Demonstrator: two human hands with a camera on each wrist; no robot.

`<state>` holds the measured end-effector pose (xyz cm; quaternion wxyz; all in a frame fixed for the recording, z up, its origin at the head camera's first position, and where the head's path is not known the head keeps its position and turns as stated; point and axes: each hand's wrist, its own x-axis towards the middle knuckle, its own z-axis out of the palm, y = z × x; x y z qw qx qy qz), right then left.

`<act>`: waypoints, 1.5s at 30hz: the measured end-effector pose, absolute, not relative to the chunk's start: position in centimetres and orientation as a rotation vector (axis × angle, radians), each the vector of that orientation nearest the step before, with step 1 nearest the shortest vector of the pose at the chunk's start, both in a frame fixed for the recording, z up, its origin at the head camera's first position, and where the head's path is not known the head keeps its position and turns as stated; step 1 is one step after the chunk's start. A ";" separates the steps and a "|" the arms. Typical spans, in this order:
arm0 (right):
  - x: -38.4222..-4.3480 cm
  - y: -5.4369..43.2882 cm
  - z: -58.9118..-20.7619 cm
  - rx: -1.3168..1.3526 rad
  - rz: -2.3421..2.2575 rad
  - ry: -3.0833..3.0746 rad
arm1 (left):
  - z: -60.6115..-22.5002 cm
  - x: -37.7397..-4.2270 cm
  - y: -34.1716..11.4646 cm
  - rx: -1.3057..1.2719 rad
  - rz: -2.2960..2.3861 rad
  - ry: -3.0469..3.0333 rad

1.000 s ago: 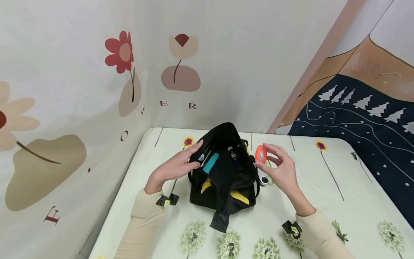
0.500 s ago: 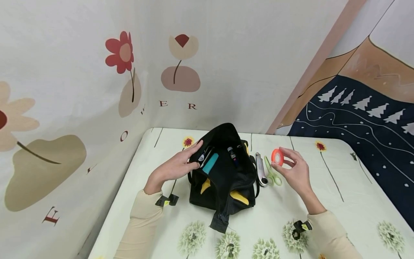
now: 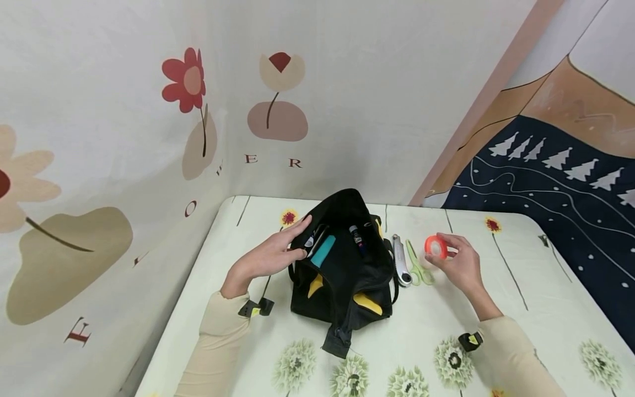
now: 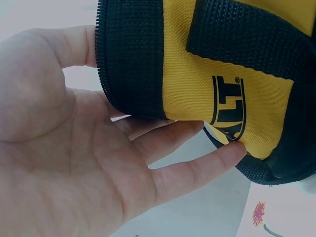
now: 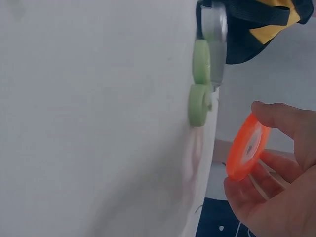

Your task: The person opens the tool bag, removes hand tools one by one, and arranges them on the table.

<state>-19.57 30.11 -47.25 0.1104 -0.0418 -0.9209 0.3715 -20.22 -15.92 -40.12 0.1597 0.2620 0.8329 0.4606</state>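
A black and yellow zip bag (image 3: 369, 275) stands with its top gaping on the floral table. My left hand (image 3: 270, 252) holds its left rim, the thumb inside and the fingers along the yellow outer side (image 4: 227, 98). Inside the bag are a teal flat piece (image 3: 323, 251), a dark tube with a pale cap (image 3: 356, 236) and a few slim items partly hidden by the rim. My right hand (image 3: 461, 263) pinches an orange roll of tape (image 5: 240, 153) by its edge between thumb and fingertips, raised above the table right of the bag.
Beside the bag's right side lie a long silver tool (image 3: 401, 259) with a dark round spot at its near end and light green scissors (image 3: 420, 273). A strap end (image 3: 338, 342) trails from the bag's front. Printed cloth walls rise behind and left of the table.
My right hand has carried the orange roll of tape away from the bag to the right and slightly down, uncovering the silver tool and scissors. My left hand stays put on the rim.
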 end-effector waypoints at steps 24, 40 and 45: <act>-21.8 31.6 -49.4 -0.092 0.854 -2.995 | -39.9 -20.2 -15.8 0.760 1.312 2.379; -21.8 31.4 -49.3 -0.053 0.879 -3.018 | -40.1 -20.2 -15.9 0.746 1.304 2.387; -21.6 31.0 -48.7 -0.075 0.867 -2.976 | -40.1 -20.2 -15.9 0.746 1.305 2.385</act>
